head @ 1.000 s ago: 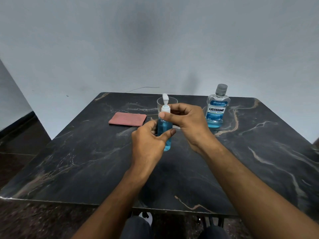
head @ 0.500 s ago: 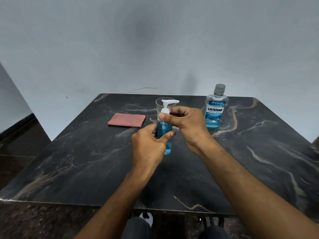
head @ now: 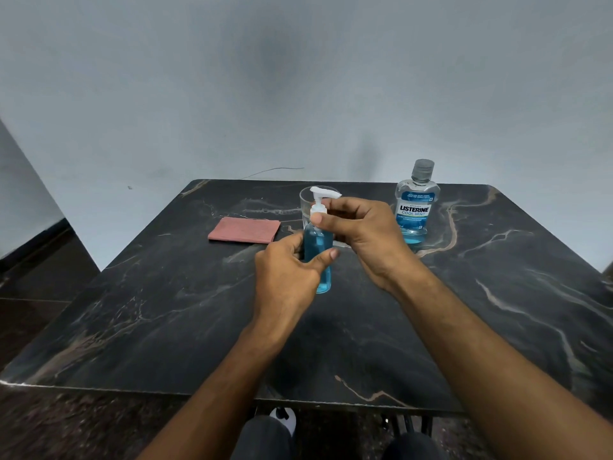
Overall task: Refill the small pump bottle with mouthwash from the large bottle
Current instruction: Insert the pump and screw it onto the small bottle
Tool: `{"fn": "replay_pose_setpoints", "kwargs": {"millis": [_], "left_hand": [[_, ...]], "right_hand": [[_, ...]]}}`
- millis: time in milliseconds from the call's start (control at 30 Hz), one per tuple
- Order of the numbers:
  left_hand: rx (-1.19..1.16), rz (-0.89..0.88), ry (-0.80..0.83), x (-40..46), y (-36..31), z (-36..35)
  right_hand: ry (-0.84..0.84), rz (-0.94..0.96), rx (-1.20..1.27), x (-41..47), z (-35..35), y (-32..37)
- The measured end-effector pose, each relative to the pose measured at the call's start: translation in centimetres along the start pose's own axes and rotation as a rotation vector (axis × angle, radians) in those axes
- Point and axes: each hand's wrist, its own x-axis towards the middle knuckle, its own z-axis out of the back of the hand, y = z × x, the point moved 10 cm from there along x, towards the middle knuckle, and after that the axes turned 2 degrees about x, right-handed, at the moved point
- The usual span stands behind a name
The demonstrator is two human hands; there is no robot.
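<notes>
The small pump bottle (head: 317, 247), clear and full of blue liquid, stands upright at the middle of the dark marble table (head: 166, 310). My left hand (head: 287, 277) grips its body from the left. My right hand (head: 361, 227) pinches the white pump collar at the neck, and the white pump head points right above my fingers. The large Listerine mouthwash bottle (head: 416, 207) stands capped at the back right, with a low level of blue liquid, apart from both hands.
A clear drinking glass (head: 306, 200) stands right behind the pump bottle, partly hidden by it. A folded pink cloth (head: 244, 230) lies at the back left. The table's near edge runs below my forearms; a pale wall rises behind.
The pump head has turned from pointing away to pointing right as my right hand twisted the collar. My left hand has kept its grip on the bottle.
</notes>
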Motion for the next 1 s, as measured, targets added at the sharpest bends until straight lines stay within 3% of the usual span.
{"fn": "replay_pose_setpoints", "kwargs": {"millis": [267,500,633,800,1000], "left_hand": [[0.016,0.035,0.005,0.2,0.7,0.0],[0.009,0.041,0.001,-0.1,0.9,-0.1],[0.038,0.045,0.025,-0.1,0.9,-0.1],[0.051,0.036,0.045,-0.1,0.6,-0.3],[0.009,0.045,0.072,-0.3,0.3,-0.5]], "right_hand": [[0.081,0.044,-0.216,0.4,-0.3,0.7],[-0.034,0.075,-0.187,0.3,0.3,0.0],[0.1,0.003,-0.137,0.3,-0.7,-0.3],[0.257,0.005,-0.263,0.8,-1.2,1.0],[0.33,-0.05,-0.008,0.8,-1.1,0.8]]}}
